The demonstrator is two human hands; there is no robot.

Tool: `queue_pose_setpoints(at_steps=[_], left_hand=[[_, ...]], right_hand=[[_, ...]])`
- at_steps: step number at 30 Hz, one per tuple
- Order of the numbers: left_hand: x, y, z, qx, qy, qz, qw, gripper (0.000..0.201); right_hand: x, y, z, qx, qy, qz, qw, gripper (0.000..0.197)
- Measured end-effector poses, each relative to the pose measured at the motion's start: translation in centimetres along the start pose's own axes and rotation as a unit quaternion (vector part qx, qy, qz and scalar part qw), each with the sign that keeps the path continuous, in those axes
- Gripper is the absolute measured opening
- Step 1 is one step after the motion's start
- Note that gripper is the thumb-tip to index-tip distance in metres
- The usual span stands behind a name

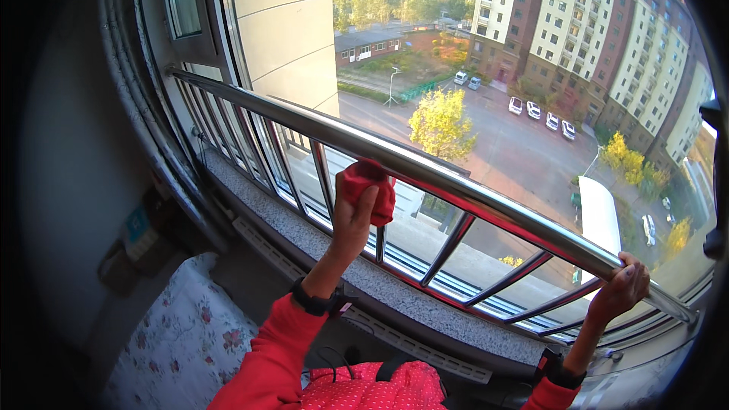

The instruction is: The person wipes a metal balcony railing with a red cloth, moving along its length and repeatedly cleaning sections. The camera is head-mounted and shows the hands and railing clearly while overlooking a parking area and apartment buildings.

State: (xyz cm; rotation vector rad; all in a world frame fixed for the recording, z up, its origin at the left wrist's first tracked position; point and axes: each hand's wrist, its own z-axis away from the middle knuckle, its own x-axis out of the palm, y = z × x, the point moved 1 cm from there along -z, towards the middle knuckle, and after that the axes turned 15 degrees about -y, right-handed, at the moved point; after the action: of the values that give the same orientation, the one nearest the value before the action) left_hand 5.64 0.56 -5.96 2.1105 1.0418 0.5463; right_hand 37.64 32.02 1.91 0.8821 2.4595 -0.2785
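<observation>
A shiny metal railing [456,184] with upright bars runs across a window, from the upper left down to the lower right. My left hand [353,216] is closed on a bunched red cloth [378,196], which touches a bar just under the top rail, near the middle. The cloth hides part of that bar. Farther right, my right hand [621,288] is wrapped round the top rail close to its right end. Both wrists carry dark bands, and the sleeves are red.
Below the railing lies a speckled stone sill [425,300], with a slotted vent strip [410,349] along its near side. Floral fabric [186,334] spreads at the lower left. Outside, far below, are parked cars, a yellow tree [442,123] and tall apartment buildings [577,15].
</observation>
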Motion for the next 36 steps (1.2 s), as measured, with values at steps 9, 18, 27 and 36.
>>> queue_pose_setpoints(at_steps=[9,18,27,36], left_hand=[[0.6,-4.4,1.9,-0.035,-0.025,-0.082,0.996,0.052],[0.1,-15.6,12.2,-0.123,-0.017,-0.178,0.976,0.057],[0.5,-17.8,15.0,-0.198,0.009,-0.158,0.967,0.061],[1.8,-4.4,2.5,-0.026,0.028,-0.149,0.988,0.049]], right_hand=[[0.6,0.1,0.0,-0.006,0.019,0.007,1.000,0.046],[0.9,0.3,-0.1,-0.006,0.029,-0.020,0.999,0.049],[0.6,-0.1,-0.3,0.002,0.045,0.017,0.999,0.047],[0.1,-0.7,-0.3,0.002,0.046,0.002,0.999,0.044]])
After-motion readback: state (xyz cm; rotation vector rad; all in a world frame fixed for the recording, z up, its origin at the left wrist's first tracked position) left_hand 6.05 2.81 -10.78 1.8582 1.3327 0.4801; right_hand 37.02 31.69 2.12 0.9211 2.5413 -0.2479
